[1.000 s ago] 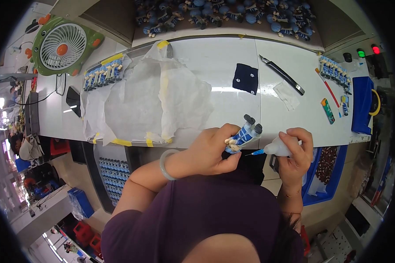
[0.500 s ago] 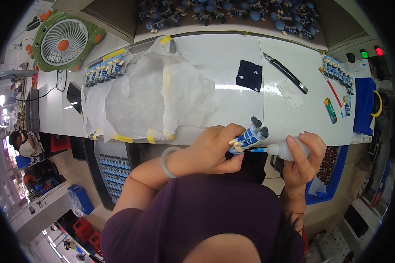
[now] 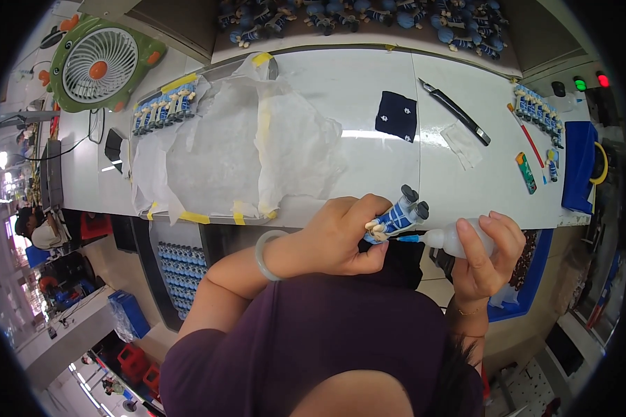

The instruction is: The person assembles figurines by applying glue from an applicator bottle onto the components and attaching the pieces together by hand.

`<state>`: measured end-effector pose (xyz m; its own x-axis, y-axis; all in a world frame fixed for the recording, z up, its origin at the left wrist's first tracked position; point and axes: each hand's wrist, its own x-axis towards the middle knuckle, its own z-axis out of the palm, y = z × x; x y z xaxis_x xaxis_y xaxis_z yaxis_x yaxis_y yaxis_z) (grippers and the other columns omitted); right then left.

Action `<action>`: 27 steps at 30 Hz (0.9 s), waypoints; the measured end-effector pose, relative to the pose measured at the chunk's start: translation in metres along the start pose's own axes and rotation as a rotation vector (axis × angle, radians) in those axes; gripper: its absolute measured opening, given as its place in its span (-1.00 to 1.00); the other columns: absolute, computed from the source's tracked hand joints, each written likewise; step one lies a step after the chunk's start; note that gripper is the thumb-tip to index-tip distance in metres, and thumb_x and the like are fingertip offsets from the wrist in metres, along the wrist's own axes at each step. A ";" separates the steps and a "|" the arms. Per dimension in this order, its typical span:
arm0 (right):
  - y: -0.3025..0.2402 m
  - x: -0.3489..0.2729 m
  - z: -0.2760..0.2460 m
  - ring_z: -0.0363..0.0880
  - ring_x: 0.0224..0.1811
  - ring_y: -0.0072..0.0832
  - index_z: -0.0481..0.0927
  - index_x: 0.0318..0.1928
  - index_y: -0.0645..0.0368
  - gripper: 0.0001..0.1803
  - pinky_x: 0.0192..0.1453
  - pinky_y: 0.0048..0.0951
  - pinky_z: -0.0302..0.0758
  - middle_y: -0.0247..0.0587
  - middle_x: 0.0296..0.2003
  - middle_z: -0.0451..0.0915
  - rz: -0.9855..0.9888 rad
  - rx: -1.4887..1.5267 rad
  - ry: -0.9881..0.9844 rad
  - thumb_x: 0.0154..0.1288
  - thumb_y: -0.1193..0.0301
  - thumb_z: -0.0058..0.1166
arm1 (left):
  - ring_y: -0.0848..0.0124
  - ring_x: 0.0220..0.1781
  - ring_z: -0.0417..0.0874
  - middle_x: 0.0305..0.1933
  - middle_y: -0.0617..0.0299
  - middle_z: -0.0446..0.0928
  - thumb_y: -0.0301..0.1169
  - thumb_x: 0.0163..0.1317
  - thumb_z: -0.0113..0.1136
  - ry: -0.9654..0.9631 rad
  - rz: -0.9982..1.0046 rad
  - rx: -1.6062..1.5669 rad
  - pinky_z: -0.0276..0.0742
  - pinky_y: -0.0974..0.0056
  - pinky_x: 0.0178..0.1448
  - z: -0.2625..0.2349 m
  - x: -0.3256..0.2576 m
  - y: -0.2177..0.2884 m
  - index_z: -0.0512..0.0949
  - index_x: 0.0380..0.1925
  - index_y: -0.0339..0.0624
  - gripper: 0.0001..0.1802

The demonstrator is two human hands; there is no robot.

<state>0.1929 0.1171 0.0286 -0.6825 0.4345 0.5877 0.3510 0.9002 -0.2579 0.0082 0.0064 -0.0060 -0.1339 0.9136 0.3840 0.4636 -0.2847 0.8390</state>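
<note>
My left hand (image 3: 341, 236) is closed around a small figurine (image 3: 398, 217) in blue and white, tilted so its dark shoes point up and to the right. The figurine's head is hidden by my fingers. From the right, my right hand (image 3: 487, 260) grips a whitish squeeze bottle (image 3: 459, 240) lying sideways. Its thin blue dispensing tip (image 3: 409, 238) points left and is at the figurine's lower side; whether it touches cannot be made out. Both hands are above the near edge of the white table (image 3: 368, 170).
Rows of similar figurines stand at the table's far left (image 3: 163, 111) and far right (image 3: 538, 111). A box cutter (image 3: 455, 111), dark cloth (image 3: 396, 116), white tissue (image 3: 462, 146), lighter (image 3: 525, 173) and red brush (image 3: 527, 135) lie rightward. Taped translucent sheeting (image 3: 212, 156) and a green fan (image 3: 101, 69) are left.
My right hand and the bottle have shifted very slightly to the right. My left hand holds the figurine almost as before.
</note>
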 end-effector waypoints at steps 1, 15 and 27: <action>0.000 0.001 0.000 0.37 -0.16 -0.37 0.63 -0.25 -0.13 -0.56 -0.15 -0.47 0.37 -0.40 -0.24 0.37 -0.008 -0.006 0.005 -0.26 0.57 0.22 | 0.18 -0.68 0.39 -0.61 0.13 0.37 -0.49 -0.19 0.15 0.000 -0.001 -0.001 0.31 0.22 -0.57 0.000 0.000 -0.001 0.33 -0.27 -0.29 -0.61; -0.001 0.003 0.000 0.38 -0.15 -0.39 0.63 -0.27 -0.15 -0.59 -0.17 -0.45 0.37 -0.42 -0.24 0.37 -0.004 -0.024 0.006 -0.24 0.55 0.23 | 0.23 -0.63 0.44 -0.43 0.07 0.37 -0.47 -0.23 0.12 -0.006 0.052 0.023 0.36 0.30 -0.57 0.001 -0.003 -0.006 0.36 -0.28 -0.40 -0.59; 0.041 -0.018 0.021 0.42 -0.11 -0.41 0.53 -0.18 0.27 -0.64 -0.02 -0.48 0.37 -0.19 -0.19 0.44 0.570 0.612 0.126 -0.10 0.70 0.10 | 0.16 -0.64 0.40 -0.52 0.09 0.38 -0.42 -0.11 0.14 -0.045 0.038 -0.015 0.32 0.22 -0.54 0.000 0.000 -0.006 0.29 -0.21 -0.34 -0.58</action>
<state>0.2055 0.1466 -0.0086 -0.4172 0.8531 0.3132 0.1866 0.4177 -0.8892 0.0058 0.0079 -0.0109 -0.0769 0.9140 0.3985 0.4544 -0.3236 0.8299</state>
